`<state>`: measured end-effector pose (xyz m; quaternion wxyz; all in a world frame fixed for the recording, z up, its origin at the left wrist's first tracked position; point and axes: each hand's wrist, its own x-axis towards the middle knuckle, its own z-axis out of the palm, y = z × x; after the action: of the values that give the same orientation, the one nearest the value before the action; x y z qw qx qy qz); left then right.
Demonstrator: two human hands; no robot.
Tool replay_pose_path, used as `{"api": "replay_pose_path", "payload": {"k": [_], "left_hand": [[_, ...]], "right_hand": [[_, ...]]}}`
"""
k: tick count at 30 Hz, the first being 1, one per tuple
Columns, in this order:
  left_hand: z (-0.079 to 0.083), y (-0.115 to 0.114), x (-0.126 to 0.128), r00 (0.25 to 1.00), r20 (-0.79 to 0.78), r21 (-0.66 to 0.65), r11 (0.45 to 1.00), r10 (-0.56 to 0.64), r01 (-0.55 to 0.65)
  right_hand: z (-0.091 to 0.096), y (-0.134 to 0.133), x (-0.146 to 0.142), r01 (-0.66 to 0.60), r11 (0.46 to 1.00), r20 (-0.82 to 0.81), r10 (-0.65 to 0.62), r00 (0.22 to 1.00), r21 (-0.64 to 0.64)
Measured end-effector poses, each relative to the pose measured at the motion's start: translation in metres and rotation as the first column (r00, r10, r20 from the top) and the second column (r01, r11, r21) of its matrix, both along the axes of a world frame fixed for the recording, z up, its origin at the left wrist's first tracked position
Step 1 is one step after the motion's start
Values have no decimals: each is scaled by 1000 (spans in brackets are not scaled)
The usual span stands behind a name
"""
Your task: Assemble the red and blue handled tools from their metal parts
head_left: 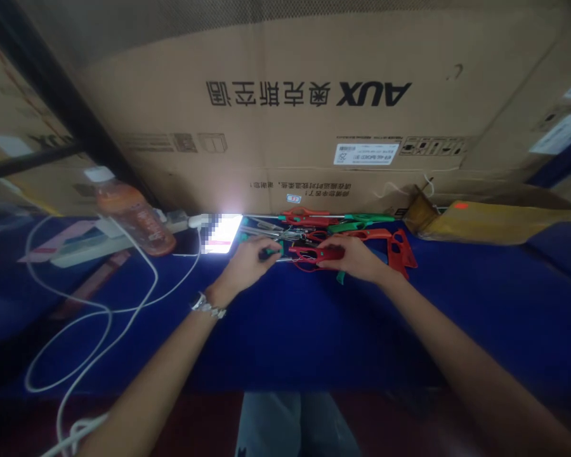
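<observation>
Right hand (356, 256) clamped on red handle (327, 254)
Left hand (252, 258) pinches green piece (274, 251) (bottle (136, 216) at that hand's ten o'clock).

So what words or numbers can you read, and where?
"AUX 奥克斯空调", upside down: cardboard box
"师傅您辛苦了!请在搬运时对我温柔些,谢谢您!": same box
"AUX", faint: left box
Too small or blurred: white labels, handling signs, bottle label, phone screen.

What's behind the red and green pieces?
A cardboard box printed AUX. The red and green pieces cover part of its bottom edge; anything beyond the box is hidden by it.
</observation>
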<state>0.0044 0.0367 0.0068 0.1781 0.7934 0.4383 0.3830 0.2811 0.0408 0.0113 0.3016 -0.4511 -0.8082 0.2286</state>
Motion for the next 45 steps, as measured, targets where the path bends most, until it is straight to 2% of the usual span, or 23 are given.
{"api": "replay_pose_path", "payload": {"k": [3, 8, 14, 18, 24, 32, 39, 45], "left_hand": [[-1, 13, 4, 985, -129, 1, 993, -117, 118], [-6, 21, 3, 983, -101, 17, 988, -151, 154], [-15, 23, -7, 926, -310, 18, 972, -216, 233], [-17, 26, -5, 899, -369, 40, 963, -235, 268], [-18, 25, -6, 909, -334, 23, 962, -250, 273], [-23, 25, -13, 905, -331, -6, 960, -267, 281], [-23, 23, -13, 919, -276, -15, 957, -282, 289], [-23, 22, -14, 932, -204, -27, 953, -301, 302]], "right_hand": [[-7, -1, 0, 12, 1000, -6, -12, 1000, -9], [-17, -5, 0, 21, 998, -49, -18, 999, 62], [-19, -5, 2, -12, 995, -37, 16, 999, 99], [-21, -7, -2, -19, 998, -30, 21, 999, 68], [-23, -8, -4, 18, 996, -4, -17, 1000, 87], [-24, -9, -9, -10, 993, 52, 4, 999, 116], [-28, -8, -10, -59, 998, -62, 60, 996, 30], [-31, -7, -12, -63, 997, -110, 67, 992, 38]]}}
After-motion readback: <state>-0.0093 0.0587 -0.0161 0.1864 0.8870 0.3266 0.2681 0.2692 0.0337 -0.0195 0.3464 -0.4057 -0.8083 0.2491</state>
